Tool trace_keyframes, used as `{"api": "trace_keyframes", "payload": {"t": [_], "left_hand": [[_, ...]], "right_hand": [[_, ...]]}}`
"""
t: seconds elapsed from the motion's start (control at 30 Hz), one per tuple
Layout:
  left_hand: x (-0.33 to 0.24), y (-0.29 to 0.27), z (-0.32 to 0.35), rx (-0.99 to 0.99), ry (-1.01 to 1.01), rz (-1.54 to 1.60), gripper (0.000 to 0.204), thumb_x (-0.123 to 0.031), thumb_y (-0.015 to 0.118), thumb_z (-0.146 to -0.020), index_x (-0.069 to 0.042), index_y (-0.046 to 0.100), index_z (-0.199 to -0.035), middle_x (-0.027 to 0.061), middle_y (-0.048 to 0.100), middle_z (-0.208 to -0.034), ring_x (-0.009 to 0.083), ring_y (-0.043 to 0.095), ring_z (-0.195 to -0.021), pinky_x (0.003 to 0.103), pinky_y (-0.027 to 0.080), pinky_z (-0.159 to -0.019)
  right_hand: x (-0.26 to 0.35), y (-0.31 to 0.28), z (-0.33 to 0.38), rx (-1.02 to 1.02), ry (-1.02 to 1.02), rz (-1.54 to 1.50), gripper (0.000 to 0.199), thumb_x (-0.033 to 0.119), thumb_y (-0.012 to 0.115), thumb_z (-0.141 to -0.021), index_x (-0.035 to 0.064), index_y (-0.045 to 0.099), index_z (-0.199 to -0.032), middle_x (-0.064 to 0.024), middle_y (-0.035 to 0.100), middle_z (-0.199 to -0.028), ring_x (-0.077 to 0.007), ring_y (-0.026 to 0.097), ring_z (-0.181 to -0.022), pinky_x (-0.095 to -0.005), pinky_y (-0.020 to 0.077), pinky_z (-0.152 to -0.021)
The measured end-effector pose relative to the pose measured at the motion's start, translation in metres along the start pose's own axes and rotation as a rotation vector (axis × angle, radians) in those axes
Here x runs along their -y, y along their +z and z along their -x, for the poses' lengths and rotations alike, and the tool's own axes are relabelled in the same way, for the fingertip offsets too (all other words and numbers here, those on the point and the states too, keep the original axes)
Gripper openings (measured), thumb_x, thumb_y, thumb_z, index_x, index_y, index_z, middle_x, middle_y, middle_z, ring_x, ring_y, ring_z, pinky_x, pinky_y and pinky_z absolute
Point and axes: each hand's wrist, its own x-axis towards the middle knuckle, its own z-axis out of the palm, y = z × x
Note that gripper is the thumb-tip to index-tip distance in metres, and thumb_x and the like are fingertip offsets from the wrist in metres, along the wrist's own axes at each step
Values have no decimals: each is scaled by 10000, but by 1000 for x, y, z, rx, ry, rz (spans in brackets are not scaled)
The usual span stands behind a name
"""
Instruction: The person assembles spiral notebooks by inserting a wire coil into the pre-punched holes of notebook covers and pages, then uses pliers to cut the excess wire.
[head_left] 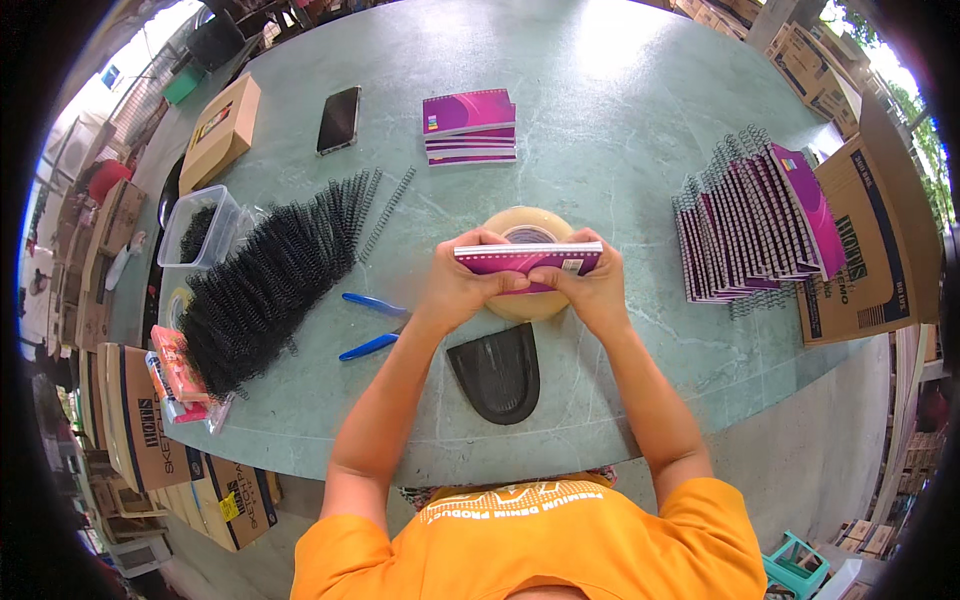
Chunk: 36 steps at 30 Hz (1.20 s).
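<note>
Both my hands are closed on a small purple notebook (500, 263), held level over the table. A row of punched holes runs along its far edge, and no coil shows in them. My left hand (458, 283) grips its left end, and my right hand (597, 287) its right end, thumbs meeting near the middle of the cover. Partly hidden behind it lies a wide roll of clear tape (525, 303). Nearer me is a black rounded rubber pad (500, 378). Blue-handled pliers (370, 346) lie beside my left forearm, their head hidden by it.
Left lies a heap of black spiral coils (270, 285), near a clear plastic tub (203, 235). Purple notebooks (467, 113) are stacked at the far middle. Coil-bound notebooks (750, 220) stand right, beside a cardboard box (865, 245). A phone (339, 120) lies far left.
</note>
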Motion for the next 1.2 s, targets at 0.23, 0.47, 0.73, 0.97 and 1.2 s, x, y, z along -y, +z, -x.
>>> {"api": "trace_keyframes", "payload": {"t": [0.23, 0.47, 0.73, 0.97, 1.2], "left_hand": [[-11, -5, -4, 40, 55, -114, 308, -66, 843, -619, -37, 670, -872, 15, 676, -815, 54, 590, -747, 219, 482, -676], [0, 2, 4, 54, 77, -38, 275, -67, 824, -653, -26, 668, -875, 20, 682, -806, 59, 597, -724, 211, 480, -676], [-11, -16, -10, 296, 34, -181, 255, -27, 741, -705, -19, 670, -950, 25, 688, -833, 84, 606, -767, 251, 491, -706], [16, -93, -80, -128, 12, -814, 276, -155, 695, -762, -20, 661, -1000, 95, 671, -942, 142, 614, -819, 285, 482, -734], [34, -84, -70, -43, 57, -488, 205, -146, 621, -856, -14, 637, -1011, 103, 658, -910, 175, 620, -782, 307, 503, -728]], "right_hand": [[22, -9, -4, 69, -2, -217, 263, 17, 808, -652, 35, 643, -856, -30, 663, -834, -80, 593, -785, -238, 476, -699], [13, -21, -4, 183, -109, 47, 377, 70, 817, -635, 35, 637, -965, -36, 671, -909, -111, 604, -843, -262, 467, -753], [64, 19, -5, 293, -622, 989, 377, 175, 744, -668, 87, 598, -1004, -66, 613, -922, -258, 617, -838, -355, 486, -741], [70, 29, -20, 300, -429, 981, 162, 54, 621, -763, 88, 601, -920, -83, 635, -814, -278, 610, -753, -381, 468, -665], [70, 14, -36, 335, -267, 827, 122, 59, 611, -769, 87, 593, -886, -98, 633, -746, -292, 613, -700, -394, 455, -606]]}}
